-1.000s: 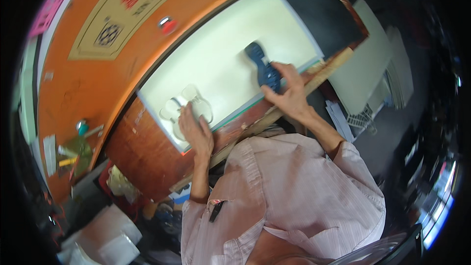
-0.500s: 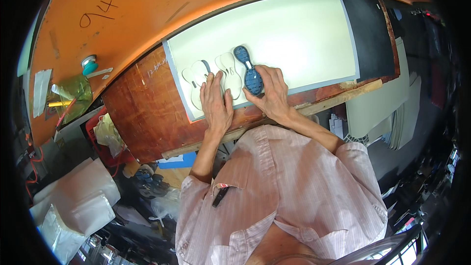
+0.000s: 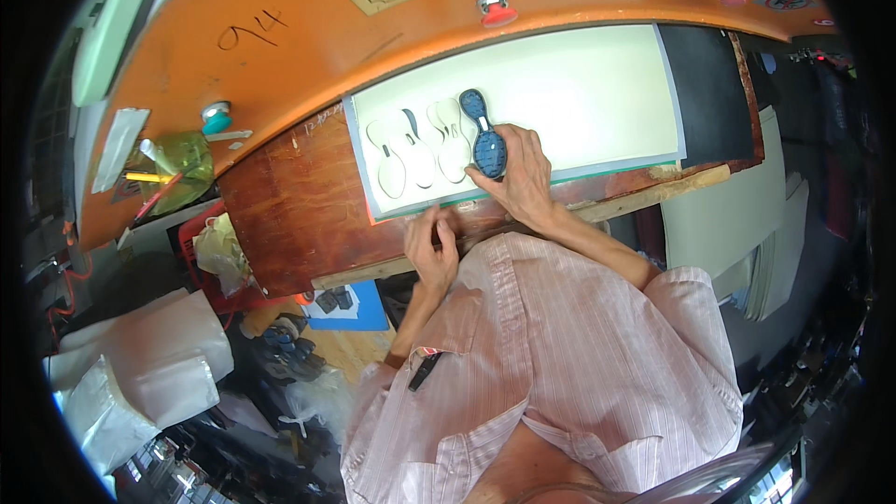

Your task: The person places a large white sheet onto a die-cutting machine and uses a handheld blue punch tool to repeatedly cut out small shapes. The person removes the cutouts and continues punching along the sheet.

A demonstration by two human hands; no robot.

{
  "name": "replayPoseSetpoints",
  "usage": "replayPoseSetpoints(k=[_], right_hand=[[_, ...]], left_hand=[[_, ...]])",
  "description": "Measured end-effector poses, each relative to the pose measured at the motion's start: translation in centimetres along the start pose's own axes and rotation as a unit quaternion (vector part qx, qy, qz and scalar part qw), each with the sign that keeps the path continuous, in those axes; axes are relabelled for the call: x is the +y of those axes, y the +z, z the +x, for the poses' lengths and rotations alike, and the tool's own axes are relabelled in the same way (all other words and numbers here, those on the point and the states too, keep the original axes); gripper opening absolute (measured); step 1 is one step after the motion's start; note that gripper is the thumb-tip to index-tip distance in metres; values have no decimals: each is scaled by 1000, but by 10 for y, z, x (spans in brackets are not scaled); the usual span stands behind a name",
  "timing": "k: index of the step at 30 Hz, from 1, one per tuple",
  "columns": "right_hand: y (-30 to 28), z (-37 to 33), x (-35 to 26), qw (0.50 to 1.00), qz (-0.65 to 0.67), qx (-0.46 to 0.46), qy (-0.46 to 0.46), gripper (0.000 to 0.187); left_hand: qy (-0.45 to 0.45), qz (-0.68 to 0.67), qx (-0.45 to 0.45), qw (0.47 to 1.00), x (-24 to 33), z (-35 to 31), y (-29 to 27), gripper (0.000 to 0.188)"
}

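Observation:
A pale sheet (image 3: 579,84) lies on a reddish-brown board. On its left part are several sole-shaped outlines, such as the left cut-out (image 3: 390,173) and the one beside the die (image 3: 455,154). To their right stands a dark blue sole-shaped cutting die (image 3: 489,151), narrow in the middle with a pale gap there. My right hand (image 3: 523,173) grips the die's wide near end, thumb at the near edge and fingers along the right side. My left hand (image 3: 432,247) hovers by the board's front edge, fingers loosely curled, thumb apart, with nothing visible in it.
An orange machine beam (image 3: 373,47) with a red push button (image 3: 497,11) and green buttons runs along the far side. A wooden strip (image 3: 653,190) edges the board. A black panel (image 3: 709,84) lies right; stacked pale sheets (image 3: 719,196) stand beyond. White packaging (image 3: 149,355) lies lower left.
My left hand has drawn back from the pale cut-outs toward me, and its fingers have curled. My right hand stays on the die. The view has shifted slightly, showing more of the beam.

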State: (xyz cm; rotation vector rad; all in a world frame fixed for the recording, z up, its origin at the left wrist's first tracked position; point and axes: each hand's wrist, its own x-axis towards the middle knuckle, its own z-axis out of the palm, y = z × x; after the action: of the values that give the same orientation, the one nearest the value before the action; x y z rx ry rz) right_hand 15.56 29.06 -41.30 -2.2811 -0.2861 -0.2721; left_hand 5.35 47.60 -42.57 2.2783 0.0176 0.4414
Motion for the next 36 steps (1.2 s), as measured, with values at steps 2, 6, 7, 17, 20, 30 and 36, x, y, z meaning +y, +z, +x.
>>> replayPoseSetpoints(k=[2,6,7,17,20,30,36], right_hand=[[-2,4,0,1000,2,3,-5,78],[-18,-7,5,999,-13,41,5,75],[-29,-13,9,999,-18,45,16,74],[-253,58,97,888,9,457,-49,21],[-279,129,125,916,-33,395,-64,22],[-216,95,134,977,-25,211,6,15],[-126,64,102,996,-52,68,-28,28]], left_hand=[[-7,-24,0,1000,-5,-19,5,19],[50,26,53,997,-34,-24,26,16],[52,37,67,996,-37,-25,29,15],[12,55,83,995,-9,50,38,15],[-49,56,80,994,-18,86,58,16],[-78,64,100,990,-24,157,68,20],[-113,77,80,987,-22,163,65,22]])
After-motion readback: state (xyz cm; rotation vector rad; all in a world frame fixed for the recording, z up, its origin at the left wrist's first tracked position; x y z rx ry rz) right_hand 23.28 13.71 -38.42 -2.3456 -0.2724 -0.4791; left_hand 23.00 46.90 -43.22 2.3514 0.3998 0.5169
